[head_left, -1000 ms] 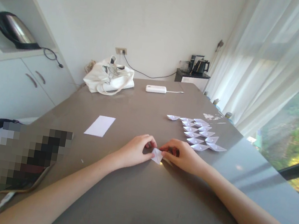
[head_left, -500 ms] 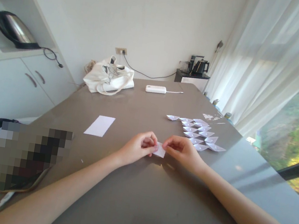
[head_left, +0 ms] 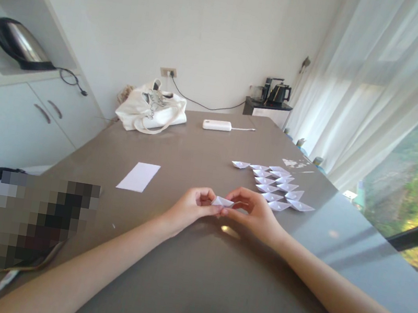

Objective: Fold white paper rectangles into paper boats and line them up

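Observation:
A small white paper boat (head_left: 222, 201) is pinched between my two hands, low over the grey-brown table (head_left: 158, 275). My left hand (head_left: 197, 205) grips its left side, thumb in front and fingers curled behind. On the right side, my right hand (head_left: 250, 208) closes on it with thumb and fingers; the fingertips of both hands nearly meet at the front. Just beyond my right hand stand several finished paper boats (head_left: 265, 188) in loose rows. Left of my hands lies a flat stack or sheet of white paper (head_left: 138, 177).
A white bag (head_left: 150, 110) rests at the far left edge, and a white power bank (head_left: 217, 125) with a short cable lies at the back. Paper scraps (head_left: 295, 163) lie at the right edge. A blurred-out object with a white cable (head_left: 7, 280) is at the near left.
The folded paper between my fingers has turned from a flat square-like piece into an opened boat shape. My right hand has shifted slightly left, and both hands' fingertips have come closer together.

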Demonstrator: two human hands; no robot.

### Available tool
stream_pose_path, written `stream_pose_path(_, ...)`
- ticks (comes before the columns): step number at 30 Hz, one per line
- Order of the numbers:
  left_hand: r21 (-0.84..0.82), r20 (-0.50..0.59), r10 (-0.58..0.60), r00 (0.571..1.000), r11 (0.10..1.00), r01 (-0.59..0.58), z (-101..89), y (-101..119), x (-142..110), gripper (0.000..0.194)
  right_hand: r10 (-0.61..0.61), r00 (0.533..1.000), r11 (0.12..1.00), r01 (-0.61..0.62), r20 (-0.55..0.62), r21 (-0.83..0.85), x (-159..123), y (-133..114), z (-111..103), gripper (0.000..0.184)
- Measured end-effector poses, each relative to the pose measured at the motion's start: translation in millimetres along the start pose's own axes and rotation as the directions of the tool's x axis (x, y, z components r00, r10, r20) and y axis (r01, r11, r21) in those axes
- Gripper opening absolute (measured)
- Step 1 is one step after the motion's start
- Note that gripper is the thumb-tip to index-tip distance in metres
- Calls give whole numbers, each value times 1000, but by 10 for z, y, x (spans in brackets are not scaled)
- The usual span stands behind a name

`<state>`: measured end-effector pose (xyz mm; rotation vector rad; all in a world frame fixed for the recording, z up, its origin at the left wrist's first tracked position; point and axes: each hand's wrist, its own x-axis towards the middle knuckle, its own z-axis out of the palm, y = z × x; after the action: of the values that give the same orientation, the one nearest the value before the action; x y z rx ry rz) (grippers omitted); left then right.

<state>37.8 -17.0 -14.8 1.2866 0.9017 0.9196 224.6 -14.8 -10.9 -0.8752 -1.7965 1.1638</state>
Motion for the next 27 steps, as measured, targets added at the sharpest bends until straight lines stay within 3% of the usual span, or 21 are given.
stream_pose_path(5, -66, -6, -12, 1000, 998, 11, -7, -36, 10, 35, -21, 1000, 991, 21, 5, -131, -7, 25, -1, 25)
stream_pose_path(7, 24, 8, 6, 1000, 1000, -6, -16, -9, 6, 33, -35, 999, 979, 33, -8, -204, -9, 11, -8, 22)
stream_pose_path(9, 229, 20, 89, 996, 969, -91, -36, 37, -2, 28, -54, 998, 952, 39, -41, -304, -12, -10, -26, 18)
stream_pose_path(11, 490, 42, 244, 969, 840, -233, -66, 87, -14, 23, -105, 994, 899, 76, -42, -431, -16, -26, -55, 13)
stream_pose_path(13, 683, 104, 372, 922, 647, -338, -97, 121, -27, 11, -166, 986, 825, 151, 21, -544, -21, -30, -86, 11)
stream_pose_path(15, 773, 216, 408, 887, 483, -411, -123, 129, -36, 5, -218, 969, 750, 244, 118, -614, -27, -24, -109, 13)
stream_pose_path(17, 806, 334, 371, 866, 364, -467, -141, 119, -39, 9, -246, 944, 686, 329, 219, -649, -32, -19, -115, 16)
stream_pose_path(20, 817, 442, 271, 855, 272, -509, -168, 107, -34, 12, -219, 908, 631, 411, 358, -658, -35, -31, -103, 18)
stream_pose_path(24, 782, 537, 153, 829, 277, -558, -217, 150, -31, 19, -151, 889, 630, 424, 433, -651, -38, -66, -103, 16)
stream_pose_path(27, 769, 556, 132, 820, 291, -569, -233, 188, -35, 23, -133, 875, 653, 431, 466, -623, -42, -85, -127, 12)
